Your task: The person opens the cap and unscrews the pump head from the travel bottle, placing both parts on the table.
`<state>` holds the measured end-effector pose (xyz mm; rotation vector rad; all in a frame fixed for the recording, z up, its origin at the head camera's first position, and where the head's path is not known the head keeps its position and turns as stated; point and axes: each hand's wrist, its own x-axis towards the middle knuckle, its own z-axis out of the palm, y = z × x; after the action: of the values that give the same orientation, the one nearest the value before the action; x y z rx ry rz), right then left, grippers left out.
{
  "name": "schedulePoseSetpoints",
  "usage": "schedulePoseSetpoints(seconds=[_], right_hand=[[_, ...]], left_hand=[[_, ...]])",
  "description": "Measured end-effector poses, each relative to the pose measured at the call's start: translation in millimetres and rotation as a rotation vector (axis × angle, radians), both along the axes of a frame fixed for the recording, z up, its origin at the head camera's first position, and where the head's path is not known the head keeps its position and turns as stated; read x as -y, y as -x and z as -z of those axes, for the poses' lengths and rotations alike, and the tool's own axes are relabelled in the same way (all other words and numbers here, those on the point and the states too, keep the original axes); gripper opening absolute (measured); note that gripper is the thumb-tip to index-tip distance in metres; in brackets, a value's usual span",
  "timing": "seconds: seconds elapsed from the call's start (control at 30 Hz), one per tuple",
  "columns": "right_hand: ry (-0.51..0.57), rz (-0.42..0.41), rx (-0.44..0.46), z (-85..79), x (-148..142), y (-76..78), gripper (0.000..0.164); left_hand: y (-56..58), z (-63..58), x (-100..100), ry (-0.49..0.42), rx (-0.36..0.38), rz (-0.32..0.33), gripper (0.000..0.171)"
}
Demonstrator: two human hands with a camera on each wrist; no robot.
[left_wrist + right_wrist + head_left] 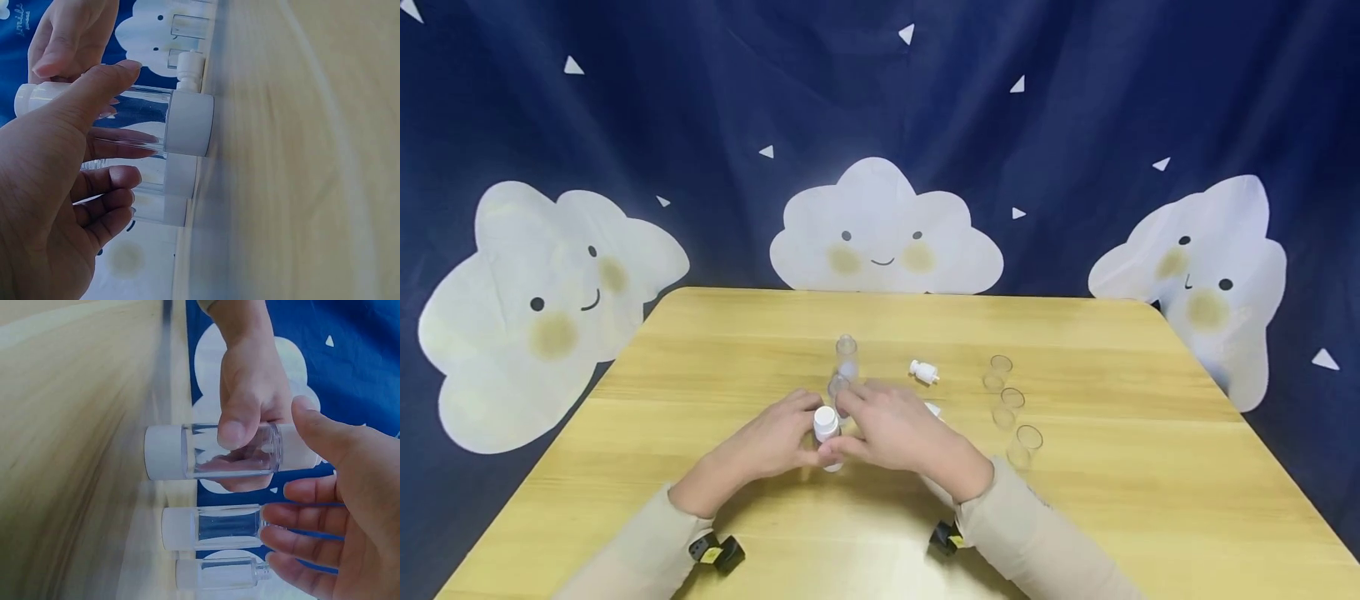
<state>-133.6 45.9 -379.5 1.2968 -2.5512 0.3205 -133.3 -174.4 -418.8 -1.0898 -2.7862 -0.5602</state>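
Note:
A clear cylindrical bottle (827, 423) with a white base and a white top stands upright on the table. My left hand (775, 442) holds it around the clear body, thumb on one side and fingers on the other. Close by the white top (297, 447) is my right hand (898, 429), its fingers spread and loosely bent, with nothing gripped between them. In the right wrist view, two more clear bottles with white bases, a nearer bottle (228, 528) and a farther bottle (228, 574), stand in line behind, their narrow necks uncovered.
A white pump head (924, 372) lies on the wooden table (1112, 500) beyond my right hand. Another white piece (933, 409) is partly hidden by that hand. Three clear caps form a row at the right, the nearest cap (1025, 446) lowest. A dark blue cloud-patterned curtain (1037, 150) hangs behind.

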Motion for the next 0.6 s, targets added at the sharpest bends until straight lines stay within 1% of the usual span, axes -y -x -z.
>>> schedulePoseSetpoints(seconds=[0.07,0.23,0.3,0.37,0.47,0.53,0.6], right_hand=[[-0.001,0.004,-0.007,-0.2,2.5,-0.5,0.063],[-0.001,0.018,0.012,3.6,8.2,-3.2,0.057],[0.000,0.034,0.001,4.4,10.5,-3.7,0.056],[0.005,0.052,-0.010,4.7,12.9,-3.5,0.061],[0.013,0.074,-0.009,4.5,15.6,-3.8,0.076],[0.012,0.082,-0.002,4.8,16.7,-4.6,0.085],[0.006,0.081,0.003,5.4,17.5,-5.5,0.088]], left_hand=[[-1.0,-0.3,1.1,0.000,0.005,-0.007,0.049],[-3.4,1.4,2.9,0.014,0.026,-0.003,0.047],[-2.9,0.6,3.4,0.013,0.013,-0.001,0.044],[-1.4,-0.8,3.8,0.011,-0.014,0.003,0.040],[1.1,-2.9,4.0,0.013,-0.054,0.010,0.036],[1.8,-2.9,3.8,0.010,-0.066,0.017,0.035],[1.1,-2.3,4.0,0.010,-0.065,0.020,0.036]])
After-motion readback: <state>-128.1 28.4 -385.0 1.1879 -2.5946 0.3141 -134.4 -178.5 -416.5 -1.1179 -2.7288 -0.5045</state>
